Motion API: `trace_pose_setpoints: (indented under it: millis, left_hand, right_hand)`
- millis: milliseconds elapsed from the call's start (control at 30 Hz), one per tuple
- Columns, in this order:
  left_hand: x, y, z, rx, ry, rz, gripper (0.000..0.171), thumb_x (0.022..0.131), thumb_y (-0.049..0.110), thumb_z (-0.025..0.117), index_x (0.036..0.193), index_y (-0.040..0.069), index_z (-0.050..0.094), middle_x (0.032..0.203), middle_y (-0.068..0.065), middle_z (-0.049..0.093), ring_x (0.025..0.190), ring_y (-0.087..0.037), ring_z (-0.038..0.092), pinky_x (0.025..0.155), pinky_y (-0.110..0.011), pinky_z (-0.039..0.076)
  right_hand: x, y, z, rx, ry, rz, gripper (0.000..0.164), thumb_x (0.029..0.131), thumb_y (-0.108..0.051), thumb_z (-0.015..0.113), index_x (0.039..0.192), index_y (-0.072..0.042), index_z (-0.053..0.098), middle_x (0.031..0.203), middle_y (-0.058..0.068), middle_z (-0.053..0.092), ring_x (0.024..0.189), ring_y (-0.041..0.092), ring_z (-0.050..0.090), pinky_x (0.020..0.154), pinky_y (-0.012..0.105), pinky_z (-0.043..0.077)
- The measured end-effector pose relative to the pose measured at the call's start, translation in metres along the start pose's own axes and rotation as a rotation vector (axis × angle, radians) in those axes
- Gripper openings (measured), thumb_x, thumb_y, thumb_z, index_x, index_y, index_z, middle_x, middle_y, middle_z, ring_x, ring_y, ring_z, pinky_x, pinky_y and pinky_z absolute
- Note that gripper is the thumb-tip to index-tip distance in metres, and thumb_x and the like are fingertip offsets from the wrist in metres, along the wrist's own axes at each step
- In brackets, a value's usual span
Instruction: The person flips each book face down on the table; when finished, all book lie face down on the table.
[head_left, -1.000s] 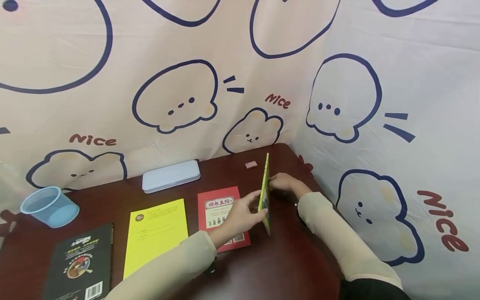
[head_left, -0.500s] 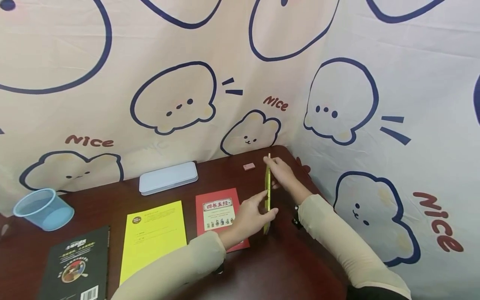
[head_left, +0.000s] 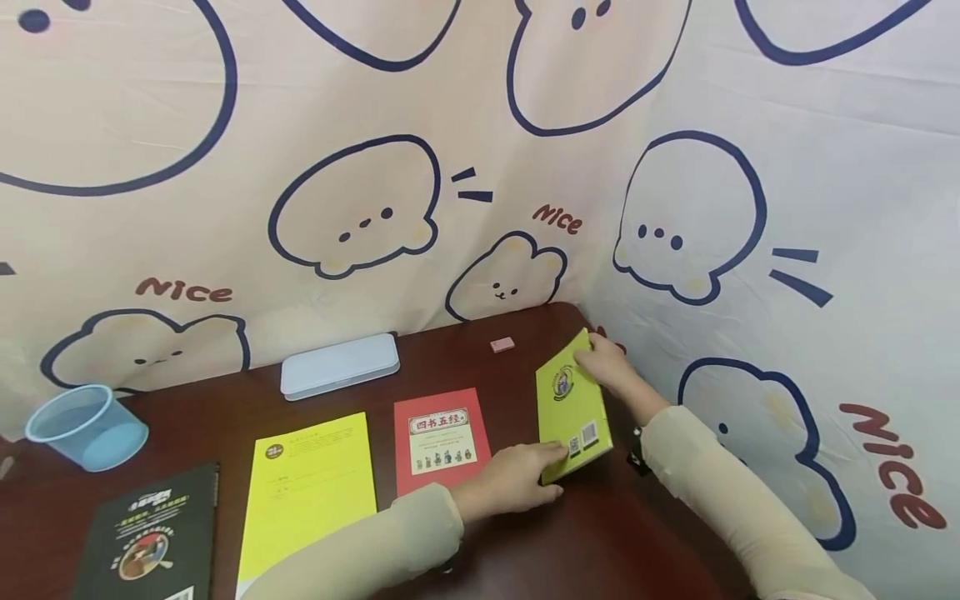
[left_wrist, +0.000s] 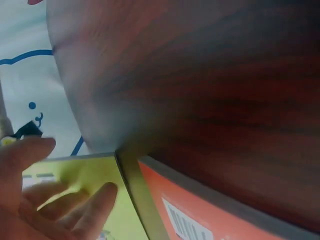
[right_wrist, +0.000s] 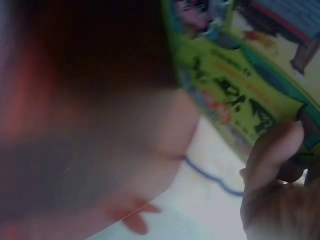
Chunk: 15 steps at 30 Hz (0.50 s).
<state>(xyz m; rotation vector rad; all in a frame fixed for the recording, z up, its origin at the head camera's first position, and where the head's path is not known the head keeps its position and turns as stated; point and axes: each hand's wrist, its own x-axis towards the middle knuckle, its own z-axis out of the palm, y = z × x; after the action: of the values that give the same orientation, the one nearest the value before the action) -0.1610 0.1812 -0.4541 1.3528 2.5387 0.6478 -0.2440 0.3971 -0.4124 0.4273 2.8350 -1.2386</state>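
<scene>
A yellow-green book (head_left: 566, 408) stands tilted at the right of the table, its back cover with barcode facing me in the head view. My right hand (head_left: 606, 364) grips its upper right edge. In the right wrist view the thumb (right_wrist: 280, 145) lies on the illustrated front cover (right_wrist: 235, 90). My left hand (head_left: 517, 477) is at the lower left corner, fingertips at the cover. The left wrist view shows those fingers (left_wrist: 95, 210) spread over the yellow cover (left_wrist: 127, 220), with the thumb beyond its edge. Beside it lies a red book (head_left: 438, 429), partly covered by the left hand.
Left of the red book lie a yellow book (head_left: 315, 467) and a black book (head_left: 150, 533). A blue bin (head_left: 93, 429) stands at the far left. Toward the wall are a pale blue pencil case (head_left: 341, 367) and a pink eraser (head_left: 502, 344). Printed cloth (head_left: 375, 100) walls the table's back and right.
The yellow-green book has turned from edge-on to showing its back cover. My right hand moved up its far side to the upper edge, then rightward with it; the left stayed at the lower corner.
</scene>
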Motion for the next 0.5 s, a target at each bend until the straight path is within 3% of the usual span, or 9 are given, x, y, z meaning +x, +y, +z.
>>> trace_pose_setpoints:
  millis: [200, 333, 500]
  left_hand:
    - [-0.003, -0.005, 0.006, 0.129, -0.108, -0.001, 0.042, 0.088, 0.037, 0.063, 0.125, 0.018, 0.063, 0.133, 0.002, 0.056, 0.119, -0.017, 0.053, 0.091, -0.033, 0.047]
    - [-0.004, -0.009, 0.009, 0.173, -0.123, -0.010, 0.038, 0.087, 0.037, 0.063, 0.121, 0.019, 0.066, 0.131, 0.003, 0.057, 0.114, -0.018, 0.053, 0.088, -0.033, 0.048]
    - [-0.002, -0.006, 0.008, 0.212, -0.162, 0.023, 0.041, 0.086, 0.040, 0.063, 0.122, 0.020, 0.065, 0.136, 0.003, 0.053, 0.117, -0.017, 0.049, 0.088, -0.031, 0.048]
  right_hand:
    - [0.008, 0.039, 0.012, -0.089, -0.036, -0.087, 0.047, 0.089, -0.019, 0.048, 0.133, -0.002, 0.046, 0.104, 0.017, 0.061, 0.075, 0.022, 0.056, 0.070, 0.034, 0.045]
    - [0.012, 0.047, 0.019, -0.245, -0.047, -0.113, 0.049, 0.088, -0.019, 0.051, 0.133, -0.001, 0.045, 0.108, 0.017, 0.062, 0.078, 0.023, 0.056, 0.071, 0.036, 0.044]
    - [0.017, 0.043, 0.018, -0.498, -0.032, -0.121, 0.043, 0.085, -0.020, 0.057, 0.126, -0.006, 0.052, 0.098, 0.011, 0.064, 0.074, 0.024, 0.054, 0.065, 0.039, 0.043]
